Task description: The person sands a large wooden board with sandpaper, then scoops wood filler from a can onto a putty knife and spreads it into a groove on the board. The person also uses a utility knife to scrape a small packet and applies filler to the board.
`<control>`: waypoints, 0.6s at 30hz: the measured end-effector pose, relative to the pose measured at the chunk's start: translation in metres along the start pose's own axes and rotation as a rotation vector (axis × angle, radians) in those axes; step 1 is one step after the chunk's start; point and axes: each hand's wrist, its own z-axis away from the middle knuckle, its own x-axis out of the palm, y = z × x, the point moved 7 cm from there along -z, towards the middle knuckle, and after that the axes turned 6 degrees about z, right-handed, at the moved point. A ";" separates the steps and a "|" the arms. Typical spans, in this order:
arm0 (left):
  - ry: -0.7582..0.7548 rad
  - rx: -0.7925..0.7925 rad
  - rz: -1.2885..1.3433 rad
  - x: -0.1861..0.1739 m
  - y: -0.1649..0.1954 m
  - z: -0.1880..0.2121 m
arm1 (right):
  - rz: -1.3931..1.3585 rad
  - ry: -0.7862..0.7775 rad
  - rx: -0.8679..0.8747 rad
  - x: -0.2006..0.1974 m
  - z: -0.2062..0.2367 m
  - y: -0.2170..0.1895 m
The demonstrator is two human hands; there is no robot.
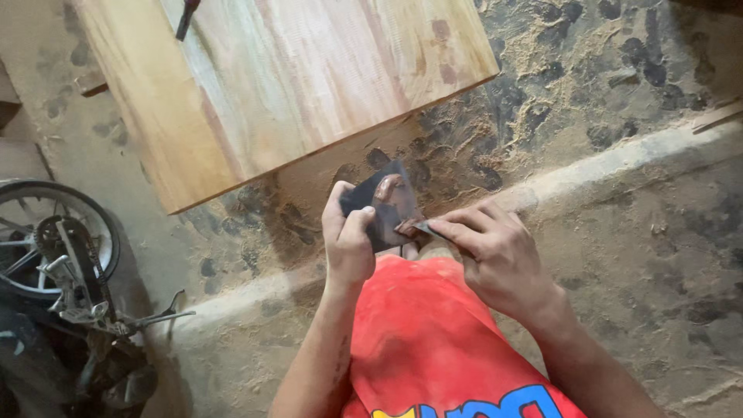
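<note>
Two bare hands meet just below the pale wooden board (286, 85): left hand (348, 244) w/ fingers curled round a dark flat metal plate (387, 207), right hand (495, 259) pinching a thin grey sliver (426, 227) against its edge. Risk, imo: sliver slips off and nicks the left thumb. No containers in view; sawdust-covered floor (619, 77), bike wheel (46, 232) at left.

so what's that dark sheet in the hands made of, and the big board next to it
The dark sheet in the left hand looks like thin flat metal, dull grey with a brownish smear; it could also be stiff plastic. The right hand holds a small thin tool at its edge, material unclear. The board is bare pale wood, unfinished-looking, with long grain streaks and reddish bands.
</note>
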 end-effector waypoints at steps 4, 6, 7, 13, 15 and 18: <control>0.033 0.040 -0.030 -0.006 -0.006 -0.003 | -0.044 -0.023 0.038 -0.001 0.009 0.020; 0.053 0.036 0.022 -0.010 -0.010 -0.004 | -0.123 -0.009 0.099 0.000 0.014 0.035; 0.063 0.020 0.082 -0.012 -0.013 -0.004 | -0.189 0.009 0.149 0.001 0.017 0.043; 0.079 -0.117 0.297 -0.009 -0.036 0.000 | -0.947 0.101 0.603 0.039 0.038 0.073; 0.101 -0.157 0.319 -0.007 -0.045 0.000 | -0.981 0.106 0.633 0.048 0.042 0.064; 0.129 -0.168 0.358 -0.004 -0.052 -0.004 | -0.624 0.082 0.433 0.041 0.041 0.036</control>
